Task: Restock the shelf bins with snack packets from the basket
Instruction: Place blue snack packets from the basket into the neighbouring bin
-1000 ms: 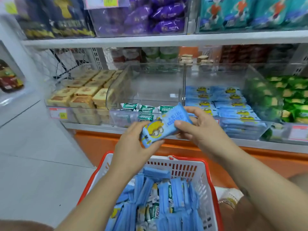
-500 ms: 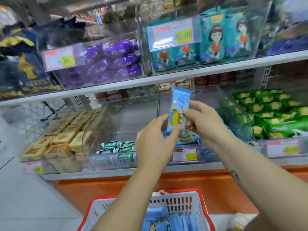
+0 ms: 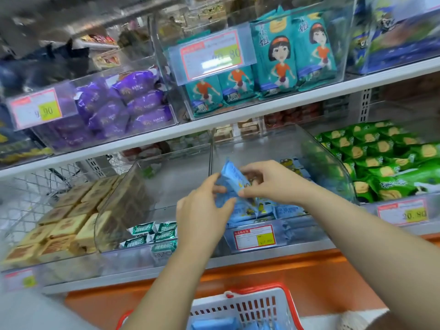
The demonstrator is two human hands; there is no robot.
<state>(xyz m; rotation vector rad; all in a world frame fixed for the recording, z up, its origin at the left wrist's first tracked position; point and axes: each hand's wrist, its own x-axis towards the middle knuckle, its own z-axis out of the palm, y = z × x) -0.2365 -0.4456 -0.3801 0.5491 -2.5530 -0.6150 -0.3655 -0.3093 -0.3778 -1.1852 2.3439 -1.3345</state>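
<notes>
Both hands hold one blue snack packet (image 3: 232, 177) over the clear bin (image 3: 333, 172) of blue packets on the lower shelf. My left hand (image 3: 202, 210) grips its near end from below. My right hand (image 3: 269, 179) pinches it from the right with curled fingers. More blue packets (image 3: 285, 209) lie stacked in that bin under the hands. The red and white basket (image 3: 250, 306) sits at the bottom edge with blue packets (image 3: 214, 323) inside.
Left of the blue bin is a clear bin with a few green-white packets (image 3: 154, 232), then tan boxed snacks (image 3: 62, 225). Green packets (image 3: 385, 160) fill the right bin. The upper shelf (image 3: 238, 117) carries purple (image 3: 123, 103) and teal packets (image 3: 292, 55). An orange base panel (image 3: 309, 277) runs below.
The hands carried the blue packet from above the basket up and forward, and now lower it tilted into the blue-packet bin. The view has risen toward the shelves.
</notes>
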